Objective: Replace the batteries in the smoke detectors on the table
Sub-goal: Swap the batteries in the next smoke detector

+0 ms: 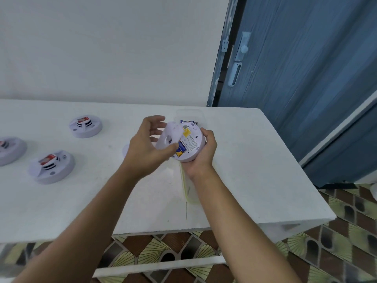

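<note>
The right hand point(201, 154) cups a white smoke detector point(190, 145) from below and from the right, fingers wrapped around its rim, holding it above the middle of the bench point(244, 160) with its back turned up. On that back are a printed label, a small yellow sticker and a blue-and-yellow battery point(180, 151) lying in its slot at the near left. The left hand point(143, 148) is half closed just left of the detector, thumb and fingers pinching a round white cover plate point(168, 136) that stands tilted against the detector's left edge and overlaps part of the back.

Just beyond the held detector, a clear plastic tray point(190, 115) lies on the bench with a row of dark battery ends point(188, 121) showing above the detector's far rim. Under the right wrist a pale yellowish tray point(188, 186) lies on the bench.

To the left, well apart from the hands, three more smoke detectors rest on the bench: one far point(85, 127), one nearer point(51, 166), and one cut by the left edge point(10, 150). A blue door point(306, 68) stands at the far right.
</note>
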Demonstrator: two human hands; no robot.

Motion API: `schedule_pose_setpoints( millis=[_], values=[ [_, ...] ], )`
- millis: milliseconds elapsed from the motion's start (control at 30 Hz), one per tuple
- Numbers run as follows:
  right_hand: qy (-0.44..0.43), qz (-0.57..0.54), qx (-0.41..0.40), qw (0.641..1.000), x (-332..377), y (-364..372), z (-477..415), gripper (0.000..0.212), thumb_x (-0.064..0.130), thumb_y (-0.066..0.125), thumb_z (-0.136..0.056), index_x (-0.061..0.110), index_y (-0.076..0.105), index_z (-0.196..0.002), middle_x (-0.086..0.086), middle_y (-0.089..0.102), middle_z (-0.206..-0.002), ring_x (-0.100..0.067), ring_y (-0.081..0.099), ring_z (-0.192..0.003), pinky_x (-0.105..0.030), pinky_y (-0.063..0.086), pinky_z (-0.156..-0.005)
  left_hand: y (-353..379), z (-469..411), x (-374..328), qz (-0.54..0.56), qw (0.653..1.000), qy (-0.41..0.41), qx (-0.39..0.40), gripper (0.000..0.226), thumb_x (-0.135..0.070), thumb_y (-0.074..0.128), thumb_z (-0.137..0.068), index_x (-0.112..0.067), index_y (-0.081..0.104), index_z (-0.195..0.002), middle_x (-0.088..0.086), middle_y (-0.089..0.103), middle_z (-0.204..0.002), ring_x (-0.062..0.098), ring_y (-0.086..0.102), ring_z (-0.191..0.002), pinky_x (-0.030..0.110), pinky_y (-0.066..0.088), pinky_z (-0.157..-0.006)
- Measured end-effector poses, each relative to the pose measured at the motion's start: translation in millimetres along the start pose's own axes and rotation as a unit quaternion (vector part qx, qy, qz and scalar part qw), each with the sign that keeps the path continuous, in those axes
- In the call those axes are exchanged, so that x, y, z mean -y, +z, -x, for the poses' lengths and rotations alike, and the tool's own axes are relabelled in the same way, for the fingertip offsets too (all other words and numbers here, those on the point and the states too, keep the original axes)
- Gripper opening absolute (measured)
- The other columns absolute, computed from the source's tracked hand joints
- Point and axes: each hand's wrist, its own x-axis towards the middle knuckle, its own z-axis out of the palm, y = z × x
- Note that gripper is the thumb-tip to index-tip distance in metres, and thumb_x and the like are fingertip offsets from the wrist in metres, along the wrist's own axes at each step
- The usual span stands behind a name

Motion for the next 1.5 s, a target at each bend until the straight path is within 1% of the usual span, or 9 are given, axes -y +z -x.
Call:
schedule_pose_setpoints(
  millis=[67, 200, 467, 700, 833, 1033, 1167, 1267, 1500],
  values=[
    [-0.004, 0.007, 0.007, 1.000, -1, 2, 1, 0.038, 0.039, 0.043, -0.091, 0.015, 0.066, -0.110, -0.009, 0.067, -0.099, -0.027, 0.060, -0.096, -0.033, 0.049, -0.076, 4, 0, -1, -0.018, 1.000, 0.007, 0.021, 0.068, -0.029, 0.079, -0.068, -0.030, 0.046, -0.127, -0.017, 0.059, -0.116, -0.003, 0.057, -0.102, 0.020, 0.052, -0.077],
    [-0.013, 0.008, 0.011, 1.000, -1, 6, 0, 0.039, 0.038, 0.044, -0.091, 0.015, 0.065, -0.115, -0.013, 0.065, -0.106, -0.032, 0.058, -0.102, -0.038, 0.050, -0.081, 9, -2, 0, -0.069, 0.997, 0.022, 0.026, 0.066, -0.027, 0.082, -0.071, -0.031, 0.046, -0.127, -0.017, 0.058, -0.118, -0.003, 0.054, -0.104, 0.005, 0.043, -0.073],
    [-0.016, 0.023, 0.002, 1.000, 2, 6, 0, 0.036, 0.038, 0.041, -0.094, 0.019, 0.071, -0.094, -0.006, 0.069, -0.087, -0.022, 0.062, -0.082, -0.028, 0.052, -0.064, 8, -6, 1, -0.073, 0.997, 0.022, 0.025, 0.071, -0.031, 0.087, -0.068, -0.028, 0.052, -0.130, -0.016, 0.060, -0.112, -0.007, 0.056, -0.101, -0.002, 0.042, -0.073],
    [-0.019, 0.025, -0.002, 1.000, 3, 8, -1, 0.036, 0.038, 0.042, -0.095, 0.019, 0.072, -0.093, -0.007, 0.070, -0.087, -0.024, 0.062, -0.086, -0.031, 0.053, -0.068, 13, -8, 3, -0.076, 0.997, 0.017, 0.000, 0.068, -0.032, 0.085, -0.069, -0.031, 0.051, -0.128, -0.021, 0.060, -0.107, -0.003, 0.057, -0.101, 0.008, 0.045, -0.076],
    [-0.020, 0.035, -0.001, 0.999, 4, 8, -1, 0.037, 0.040, 0.041, -0.095, 0.020, 0.072, -0.095, -0.008, 0.070, -0.092, -0.027, 0.063, -0.092, -0.032, 0.055, -0.067, 15, -9, 2, -0.064, 0.997, 0.011, -0.030, 0.066, -0.028, 0.084, -0.070, -0.031, 0.052, -0.127, -0.022, 0.058, -0.106, -0.007, 0.056, -0.096, 0.005, 0.044, -0.069],
    [-0.015, 0.046, 0.006, 0.999, 3, 10, 0, 0.043, 0.041, 0.040, -0.096, 0.019, 0.075, -0.085, -0.008, 0.071, -0.087, -0.027, 0.065, -0.088, -0.031, 0.055, -0.068, 21, -10, 0, -0.061, 0.997, 0.023, -0.029, 0.067, -0.031, 0.084, -0.069, -0.025, 0.056, -0.129, -0.015, 0.060, -0.113, -0.002, 0.057, -0.104, 0.012, 0.047, -0.081],
    [-0.019, 0.054, -0.004, 0.998, 3, 10, -2, 0.042, 0.041, 0.040, -0.095, 0.015, 0.072, -0.101, -0.011, 0.068, -0.096, -0.031, 0.061, -0.098, -0.034, 0.052, -0.073, 21, -12, -1, -0.062, 0.998, 0.021, -0.022, 0.064, -0.031, 0.085, -0.068, -0.025, 0.060, -0.126, -0.013, 0.064, -0.113, 0.003, 0.060, -0.103, 0.014, 0.049, -0.082],
    [-0.024, 0.066, -0.008, 0.997, 5, 7, -4, 0.042, 0.041, 0.040, -0.095, 0.014, 0.068, -0.110, -0.010, 0.067, -0.096, -0.028, 0.062, -0.094, -0.031, 0.053, -0.069, 21, -12, -2, -0.060, 0.998, 0.017, -0.018, 0.064, -0.031, 0.086, -0.068, -0.024, 0.061, -0.127, -0.012, 0.065, -0.115, 0.004, 0.061, -0.105, 0.017, 0.050, -0.086],
    [-0.015, 0.084, -0.011, 0.996, 8, 5, -3, 0.035, 0.041, 0.043, -0.094, 0.016, 0.067, -0.094, -0.006, 0.066, -0.084, -0.024, 0.063, -0.084, -0.029, 0.052, -0.065, 23, -13, -8, -0.059, 0.998, 0.006, -0.031, 0.061, -0.035, 0.085, -0.069, -0.022, 0.062, -0.124, -0.012, 0.064, -0.111, 0.002, 0.061, -0.102, 0.017, 0.050, -0.086]
  ],
)
